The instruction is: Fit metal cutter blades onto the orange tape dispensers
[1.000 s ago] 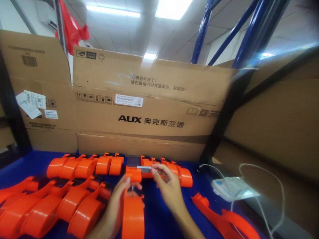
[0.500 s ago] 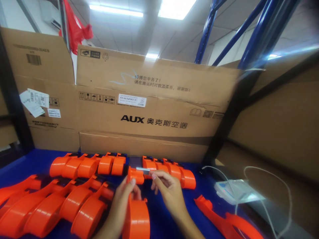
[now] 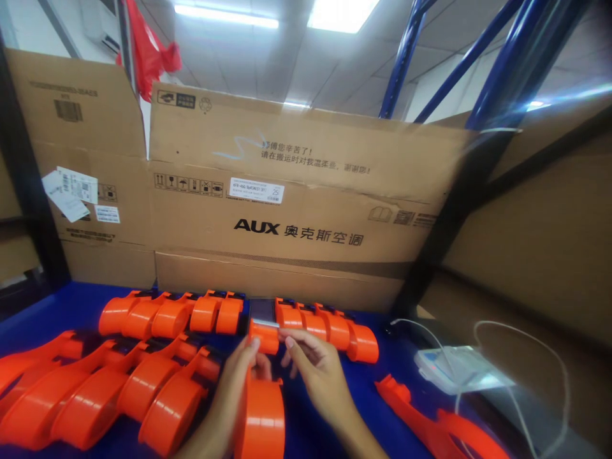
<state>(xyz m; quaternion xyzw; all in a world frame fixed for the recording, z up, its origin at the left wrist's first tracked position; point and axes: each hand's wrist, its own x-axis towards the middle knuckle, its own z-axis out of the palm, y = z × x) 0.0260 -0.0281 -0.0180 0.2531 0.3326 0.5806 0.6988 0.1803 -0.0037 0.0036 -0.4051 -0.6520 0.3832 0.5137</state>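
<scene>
Between both hands' fingers (image 3: 287,339), orange tape dispenser (image 3: 261,408), held upright

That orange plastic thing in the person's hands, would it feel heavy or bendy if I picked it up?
Probably light: the orange piece looks like a hollow moulded plastic shell, and the left hand steadies it loosely. Likely stiff rather than floppy, since it keeps its shape where it sticks out past the hands. Its glossy, rounded body may be a bit slippery and could rock if set down on the curve.

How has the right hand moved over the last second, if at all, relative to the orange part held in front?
Yes: the right hand has drawn leftward, pushing the small metal strip into the orange part, so less strip shows.
</scene>
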